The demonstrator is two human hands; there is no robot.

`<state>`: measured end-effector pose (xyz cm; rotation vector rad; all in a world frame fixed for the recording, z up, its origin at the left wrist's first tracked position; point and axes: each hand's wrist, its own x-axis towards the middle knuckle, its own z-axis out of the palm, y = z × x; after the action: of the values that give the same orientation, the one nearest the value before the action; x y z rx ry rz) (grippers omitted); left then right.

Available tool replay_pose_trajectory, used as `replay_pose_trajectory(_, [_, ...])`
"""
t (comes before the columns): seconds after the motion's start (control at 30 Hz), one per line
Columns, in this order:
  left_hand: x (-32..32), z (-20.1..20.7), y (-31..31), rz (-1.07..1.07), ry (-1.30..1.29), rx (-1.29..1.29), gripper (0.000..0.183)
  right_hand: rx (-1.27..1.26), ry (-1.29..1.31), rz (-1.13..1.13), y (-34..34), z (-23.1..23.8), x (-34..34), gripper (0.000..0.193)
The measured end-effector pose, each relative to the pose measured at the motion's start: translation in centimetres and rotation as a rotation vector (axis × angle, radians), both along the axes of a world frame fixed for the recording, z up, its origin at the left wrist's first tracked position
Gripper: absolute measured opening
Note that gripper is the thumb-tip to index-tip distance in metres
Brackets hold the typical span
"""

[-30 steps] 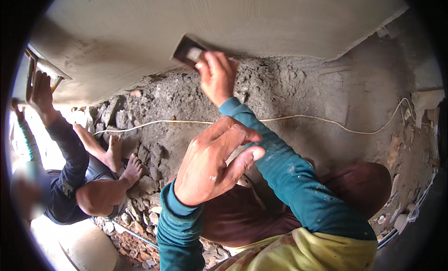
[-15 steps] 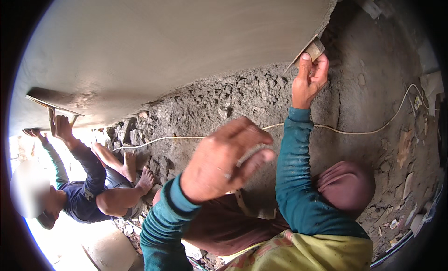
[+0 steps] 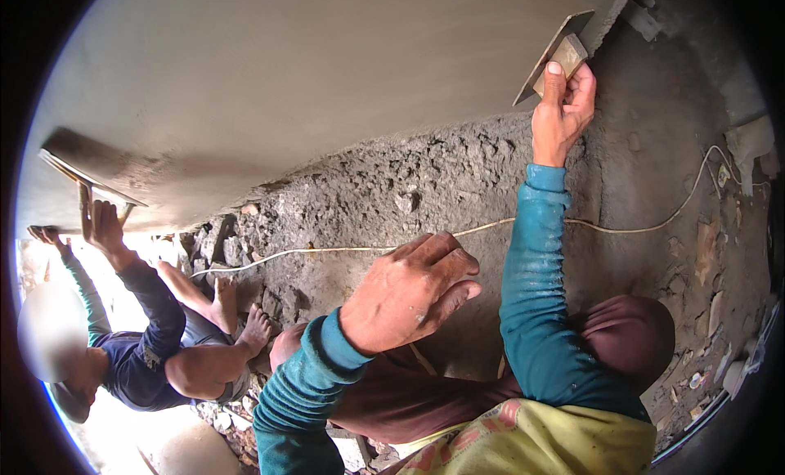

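My right hand point(image 3: 564, 115) reaches up and grips a plastering trowel point(image 3: 572, 53) by its block-like handle, thumb on the near side. The trowel's flat blade is tilted, one long edge at the smooth grey plastered surface point(image 3: 327, 58), near that surface's rough right-hand end. Whether the whole blade touches cannot be told. My left hand point(image 3: 409, 291) hangs in mid-air in front of my body, fingers loosely bent and thumb slightly apart, with nothing seen in it. Its palm is hidden.
At the left a co-worker point(image 3: 147, 360) sits with a raised hand on another trowel point(image 3: 94, 181) against the same surface. Rough, pitted ground point(image 3: 360, 197) lies below it, crossed by a pale cable point(image 3: 621, 230). Broken stones point(image 3: 221, 242) lie near the co-worker's feet.
My right hand has moved the trowel up and to the right, and its blade now shows more broadly. My left hand has sunk slightly and shifted right, its fingers closer to the thumb.
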<state>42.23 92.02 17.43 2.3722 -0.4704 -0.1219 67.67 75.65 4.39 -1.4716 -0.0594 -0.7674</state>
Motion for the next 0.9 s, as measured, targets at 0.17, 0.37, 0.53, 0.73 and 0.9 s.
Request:
replay_pose_trajectory(0.17, [-1.6, 0.4, 3.4, -0.027, -0.056, -0.115, 0.018, -0.161, -0.115, 0.019, 7.4, 0.7, -3.9, 0.046])
replay_pose_trajectory(0.37, [-2.8, -0.1, 7.1, -0.075, -0.113, -0.185, 0.017, -0.3, -0.165, 0.052, 19.9, -0.8, -9.8, 0.037])
replay_pose_trajectory(0.53, [-3.5, -0.8, 9.4, -0.08, -0.127, -0.274, 0.017, -0.348, -0.254, 0.373, 24.0, -1.2, -14.2, 0.032])
replay_pose_trajectory(0.73, [-4.0, 0.4, 10.2, -0.07, -0.08, -0.202, 0.02, 0.202, -0.051, 0.318, 9.2, 0.2, -8.8, 0.026])
replay_pose_trajectory(0.9, [-5.2, 1.3, 9.7, -0.099, -0.042, -0.187, 0.021, 0.51, -0.109, 0.534, -3.4, 1.9, -2.8, 0.044])
